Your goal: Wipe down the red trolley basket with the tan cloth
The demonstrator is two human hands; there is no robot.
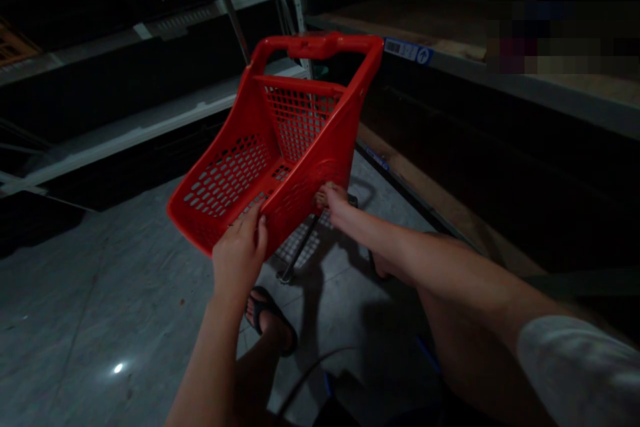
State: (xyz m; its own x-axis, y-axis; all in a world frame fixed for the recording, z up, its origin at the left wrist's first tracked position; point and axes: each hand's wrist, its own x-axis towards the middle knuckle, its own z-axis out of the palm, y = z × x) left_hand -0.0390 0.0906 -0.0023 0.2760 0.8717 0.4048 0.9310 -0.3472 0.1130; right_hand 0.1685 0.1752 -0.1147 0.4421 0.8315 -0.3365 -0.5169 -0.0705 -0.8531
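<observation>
A red plastic shopping cart (345,113) with perforated basket walls stands tilted in view before me, its handle at the far end. My left hand (239,247) is closed over the near rim of the basket, fingers lying over the edge and thumb on the outer side. Lower on the basket's outer side wall is my right hand (334,199), its fingers curled against the red plastic. Whether anything small sits inside those fingers is too dark to make out. The cart's dark metal leg frame (303,247) shows below the basket.
Grey metal shelving (165,130) runs along the left and back. At the right, wooden-topped shelves (450,33) carry a blue-and-white label (407,51) with an arrow. My sandalled foot (270,320) stands on the grey floor (100,300) close to the cart. The light is dim.
</observation>
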